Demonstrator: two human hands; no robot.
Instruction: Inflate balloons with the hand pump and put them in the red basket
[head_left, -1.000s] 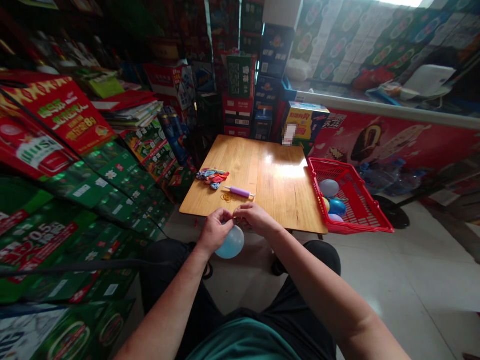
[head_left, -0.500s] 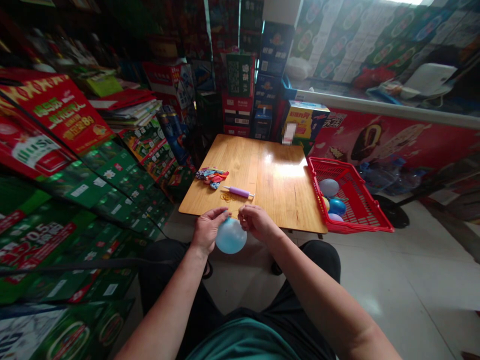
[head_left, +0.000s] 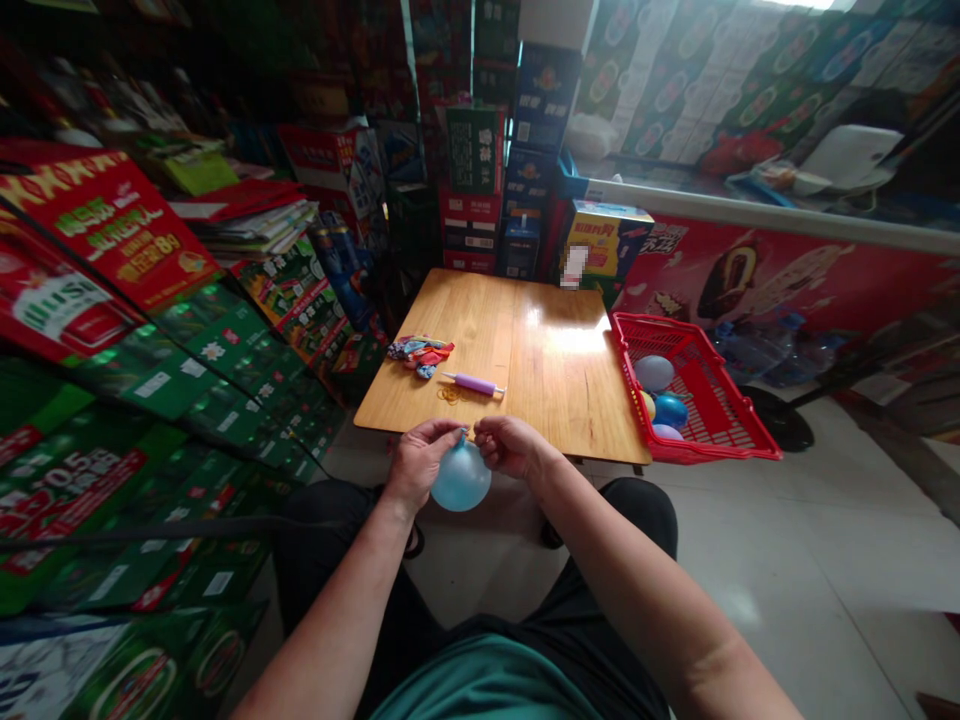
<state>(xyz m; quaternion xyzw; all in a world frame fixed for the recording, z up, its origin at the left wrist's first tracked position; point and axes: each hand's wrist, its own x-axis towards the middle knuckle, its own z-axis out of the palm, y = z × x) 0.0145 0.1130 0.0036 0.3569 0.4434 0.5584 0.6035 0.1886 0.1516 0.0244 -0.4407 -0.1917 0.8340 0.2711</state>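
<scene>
Pale blue, the balloon (head_left: pixel 460 482) hangs with its neck toward twelve o'clock, round body toward six. The left hand (head_left: pixel 412 464), at ten, pinches the neck; the right hand (head_left: pixel 516 447) curls close at two, its grip impossible to tell.

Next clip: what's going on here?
The left hand pinches a light-blue inflated balloon at its neck. The right hand, fingers curled, is beside the neck; what it grips is too small to tell. On the wooden table lie a purple pump, rubber bands and a crumpled colourful bundle. More balloons sit in a red basket.
</scene>
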